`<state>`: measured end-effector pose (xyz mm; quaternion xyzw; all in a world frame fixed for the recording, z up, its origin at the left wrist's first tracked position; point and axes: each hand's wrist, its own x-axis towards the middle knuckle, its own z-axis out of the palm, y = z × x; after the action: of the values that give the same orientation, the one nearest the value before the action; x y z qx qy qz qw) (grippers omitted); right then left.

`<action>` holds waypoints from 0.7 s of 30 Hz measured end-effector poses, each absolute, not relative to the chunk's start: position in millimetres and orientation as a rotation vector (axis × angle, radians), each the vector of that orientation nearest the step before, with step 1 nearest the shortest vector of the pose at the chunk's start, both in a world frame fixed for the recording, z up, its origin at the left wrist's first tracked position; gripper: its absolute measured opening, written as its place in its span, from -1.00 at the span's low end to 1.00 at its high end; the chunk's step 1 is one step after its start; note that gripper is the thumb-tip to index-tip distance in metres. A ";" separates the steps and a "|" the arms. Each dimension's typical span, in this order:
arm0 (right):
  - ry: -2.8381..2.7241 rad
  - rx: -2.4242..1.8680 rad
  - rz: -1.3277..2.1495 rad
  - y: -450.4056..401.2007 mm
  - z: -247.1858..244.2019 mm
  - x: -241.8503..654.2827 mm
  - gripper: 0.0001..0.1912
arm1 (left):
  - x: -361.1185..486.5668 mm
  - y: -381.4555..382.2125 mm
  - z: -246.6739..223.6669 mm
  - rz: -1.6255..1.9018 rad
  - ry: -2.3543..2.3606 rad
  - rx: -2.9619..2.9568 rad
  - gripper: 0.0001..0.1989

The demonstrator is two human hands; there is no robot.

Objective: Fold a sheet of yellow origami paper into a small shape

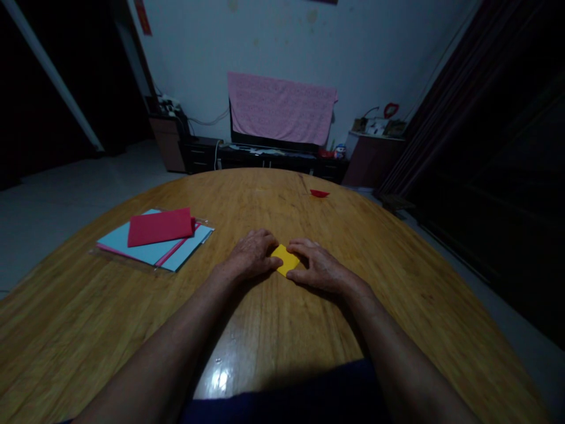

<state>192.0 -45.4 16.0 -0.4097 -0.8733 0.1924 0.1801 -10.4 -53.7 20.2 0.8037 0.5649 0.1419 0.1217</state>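
A small yellow piece of folded paper (286, 260) lies on the wooden table (265, 330) between my two hands. My left hand (255, 254) grips its left side, thumb on top near the left corner. On the right, my right hand (316, 265) holds the paper's edge between thumb and fingers, the thumb at the lower corner. The undersides of both hands and some fingertips are hidden.
Blue and pink paper sheets (145, 250) in a clear sleeve lie on the table at the left, with a folded red paper (159, 227) on top. A small red paper piece (319, 193) sits near the far edge. Beyond stands a low cabinet (265, 159).
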 end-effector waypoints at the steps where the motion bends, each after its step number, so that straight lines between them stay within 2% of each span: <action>1: -2.471 -1.160 0.558 -44.9 15.3 192.9 -0.45 | -11.5 -53.8 20.3 0.408 1.626 2.359 -0.60; 7: -2.450 -1.127 0.574 -41.3 8.9 195.9 -0.50 | -10.8 -55.3 21.2 0.387 1.627 2.367 -0.60; 17: -2.460 -1.090 0.497 -48.4 15.3 194.4 -0.85 | -13.5 -54.3 17.4 0.463 1.551 2.452 -0.73; 21: -2.509 -1.080 0.446 -48.9 18.0 193.1 -0.85 | -13.1 -55.2 18.3 0.444 1.538 2.509 -0.72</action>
<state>193.1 -48.9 18.0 -0.3833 -0.8907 0.1585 0.1861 -13.1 -55.2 18.3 0.8401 0.5150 0.1487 0.0826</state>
